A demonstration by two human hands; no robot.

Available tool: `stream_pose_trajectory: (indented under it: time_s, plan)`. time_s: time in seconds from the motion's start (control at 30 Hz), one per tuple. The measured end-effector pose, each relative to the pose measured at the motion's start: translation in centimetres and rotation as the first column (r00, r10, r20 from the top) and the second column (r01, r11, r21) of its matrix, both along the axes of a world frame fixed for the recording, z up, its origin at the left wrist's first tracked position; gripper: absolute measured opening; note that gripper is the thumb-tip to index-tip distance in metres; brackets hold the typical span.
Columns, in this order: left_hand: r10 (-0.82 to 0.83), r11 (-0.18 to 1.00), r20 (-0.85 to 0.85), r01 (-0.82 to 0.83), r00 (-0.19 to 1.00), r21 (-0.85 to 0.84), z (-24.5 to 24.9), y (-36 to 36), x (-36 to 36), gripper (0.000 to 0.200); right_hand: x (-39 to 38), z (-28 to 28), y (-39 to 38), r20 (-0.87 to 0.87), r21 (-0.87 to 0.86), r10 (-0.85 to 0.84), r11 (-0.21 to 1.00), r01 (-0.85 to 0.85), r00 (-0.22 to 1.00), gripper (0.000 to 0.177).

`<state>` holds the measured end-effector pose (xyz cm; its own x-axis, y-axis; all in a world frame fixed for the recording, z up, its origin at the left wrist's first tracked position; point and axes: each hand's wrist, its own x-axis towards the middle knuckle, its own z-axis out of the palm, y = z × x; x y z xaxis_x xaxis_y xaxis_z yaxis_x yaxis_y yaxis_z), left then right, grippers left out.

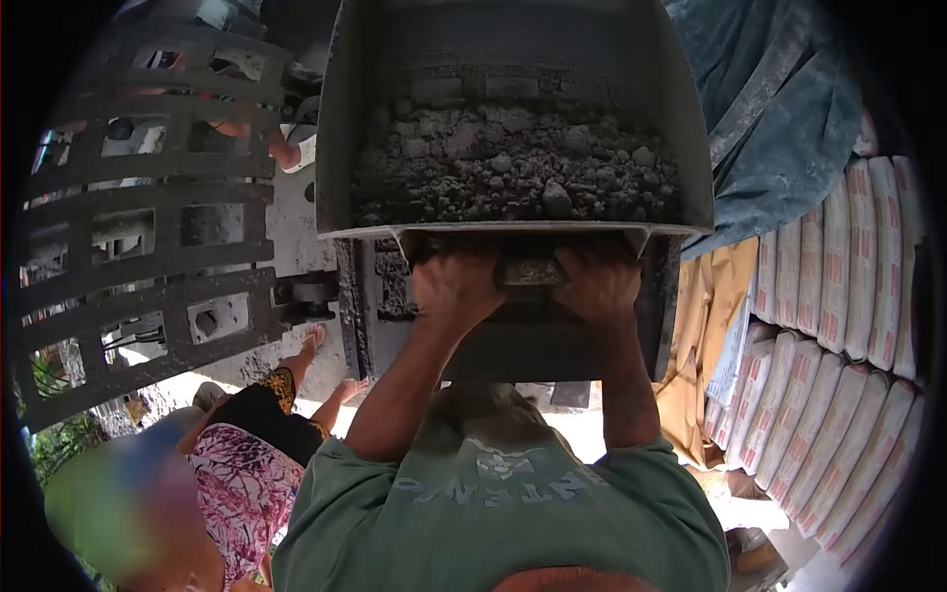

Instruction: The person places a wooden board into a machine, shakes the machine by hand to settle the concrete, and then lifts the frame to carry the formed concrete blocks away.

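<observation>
View: head camera, looking down over the person's own chest and arms.
Item in hand: a metal box point(513, 39), open-topped with sloping side walls, seen at the upper middle of the frame.
Contents: a damp grey mix point(513, 163), coarse and lumpy, heaped against the near wall to about the lip.
Position: the metal box is set at the top of a dark machine frame point(360, 306), directly ahead of the person, with both arms stretched out to it.
Left hand point(456, 288): closed, fingers curled out of sight around a handle bar point(530, 270) just under the near lip.
Right hand point(597, 286): closed likewise on the handle bar, just beside the left hand.
Weight (judged): heavy; steel walls plus a wet load, so a two-handed hold is warranted.
Stiffness (judged): the box is rigid; the mix is loose and liable to shift or spill over the lip if tipped or jolted.
Surface (judged): gritty and crusted rather than slippery; the thin lip is a poor place for fingers.
Hold point (judged): the handle bar, hands set evenly about its middle so that the load stays level.
Left surroundings: a dark metal grid point(148, 247) with square openings, next to the frame.
Right surroundings: stacked sacks point(838, 375) in rows, a blue tarpaulin point(789, 109) above them.
Other person: a second person point(247, 464) in patterned clothing, low at the left, hands not seen near the box.
</observation>
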<state>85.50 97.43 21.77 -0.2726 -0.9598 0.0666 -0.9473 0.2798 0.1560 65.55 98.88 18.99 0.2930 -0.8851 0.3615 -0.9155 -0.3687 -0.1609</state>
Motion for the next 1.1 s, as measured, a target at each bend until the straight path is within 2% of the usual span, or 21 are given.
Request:
stream_pose_trajectory:
  time_s: [0.07, 0.1, 0.13, 0.17, 0.2, 0.23, 0.3, 0.33, 0.37, 0.4, 0.43, 0.5, 0.63, 0.7, 0.77, 0.83, 0.9, 0.93, 0.97, 1.03, 1.1]
  plan:
    - [-0.030, 0.999, 0.013, 0.030, 0.999, 0.018, 0.1, -8.2, -0.6, 0.032, -0.2, 0.2, -8.1, -0.021, -0.019, -0.049, 0.999, 0.049, 0.999, 0.030]
    - [-0.034, 0.999, 0.032, 0.033, 0.999, 0.036, -0.1, -12.2, -0.9, 0.033, -0.5, -0.7, -12.2, -0.030, -0.081, -0.056, 0.995, 0.053, 0.998, 0.031]
    - [-0.018, 0.998, 0.048, 0.015, 0.999, 0.059, -0.1, -15.5, -1.2, 0.033, -0.5, -0.1, -15.6, -0.078, -0.020, -0.093, 0.996, 0.091, 0.993, 0.032]
    - [-0.003, 0.999, 0.072, 0.000, 0.997, 0.039, 0.0, -18.2, -1.7, 0.034, -0.9, -0.4, -18.2, -0.057, -0.066, -0.084, 0.995, 0.080, 0.995, 0.032]
    - [0.006, 1.000, 0.102, -0.008, 0.995, 0.025, 0.0, -19.2, -1.9, 0.035, -0.8, 1.4, -19.6, -0.139, 0.114, -0.095, 0.987, 0.111, 0.986, 0.033]
    - [-0.002, 1.000, 0.095, 0.002, 0.995, -0.005, 0.4, -19.8, -1.8, 0.035, -0.6, 2.0, -19.9, -0.142, 0.084, -0.109, 0.989, 0.122, 0.984, 0.033]
    - [-0.017, 0.995, 0.083, 0.009, 0.996, 0.095, 0.9, -19.7, -1.1, 0.034, -0.3, 1.6, -19.4, -0.192, 0.165, -0.058, 0.982, 0.090, 0.980, 0.037]
    - [-0.056, 0.989, 0.088, 0.043, 0.995, 0.143, 1.4, -18.4, -0.7, 0.035, 0.0, 2.5, -18.1, -0.197, 0.135, -0.062, 0.987, 0.089, 0.978, 0.037]
    - [-0.049, 0.993, 0.087, 0.039, 0.995, 0.113, 1.8, -17.3, -0.4, 0.035, 0.5, 3.0, -16.2, -0.208, 0.217, -0.064, 0.970, 0.109, 0.976, 0.040]
    - [-0.053, 0.985, 0.127, 0.031, 0.990, 0.168, 2.0, -15.5, -0.4, 0.037, 0.9, 3.2, -14.2, -0.218, 0.311, -0.063, 0.942, 0.130, 0.974, 0.042]
    - [-0.067, 0.972, 0.169, 0.026, 0.983, 0.232, 1.8, -13.4, -0.2, 0.039, 1.1, 2.9, -12.2, -0.214, 0.307, -0.065, 0.943, 0.131, 0.975, 0.042]
    - [-0.074, 0.973, 0.156, 0.037, 0.985, 0.229, 1.8, -9.3, 0.0, 0.038, 0.8, 3.2, -8.5, -0.168, 0.338, -0.026, 0.938, 0.082, 0.985, 0.042]
    - [-0.059, 0.959, 0.173, 0.007, 0.983, 0.285, 2.7, -0.1, 0.1, 0.037, 1.5, 4.5, 0.8, -0.206, 0.368, -0.009, 0.926, 0.086, 0.979, 0.042]
    - [-0.119, 0.991, 0.119, 0.109, 0.986, 0.083, 3.3, 6.6, 1.5, 0.034, 1.8, 5.9, 7.2, -0.136, 0.376, -0.028, 0.923, 0.078, 0.990, 0.036]
    - [-0.103, 0.993, -0.019, 0.104, 0.994, 0.053, 6.1, 15.1, 2.4, 0.032, 1.8, 8.9, 15.4, -0.120, 0.277, 0.050, 0.961, -0.015, 0.992, 0.031]
    - [-0.060, 0.998, -0.021, 0.060, 0.998, -0.003, 4.6, 12.2, 0.6, 0.030, 0.8, 6.9, 12.2, -0.119, 0.183, 0.002, 0.983, 0.020, 0.993, 0.025]
    - [0.023, 0.985, 0.051, -0.031, 0.998, 0.169, 0.4, 19.8, 1.3, 0.025, 2.5, 0.8, 19.5, -0.031, 0.275, -0.069, 0.959, 0.075, 0.997, 0.015]
    - [0.032, 0.998, -0.003, -0.031, 0.999, 0.057, 0.9, 19.0, 1.1, 0.026, 2.0, 1.1, 18.6, 0.014, 0.090, 0.009, 0.996, -0.010, 1.000, 0.011]
    - [0.017, 1.000, -0.005, -0.017, 1.000, 0.011, 1.1, 16.4, 0.9, 0.026, 2.0, 1.4, 17.5, -0.034, 0.100, 0.036, 0.994, -0.032, 0.999, 0.012]
    - [0.006, 0.998, 0.047, -0.009, 0.999, 0.065, 0.0, 17.1, 2.0, 0.025, 2.2, 1.9, 17.3, 0.002, 0.183, 0.018, 0.983, -0.018, 1.000, 0.016]
    - [0.006, 1.000, 0.002, -0.006, 1.000, 0.018, -0.5, 17.3, 2.1, 0.025, 1.9, 1.7, 17.2, -0.001, 0.232, 0.015, 0.973, -0.015, 1.000, 0.020]
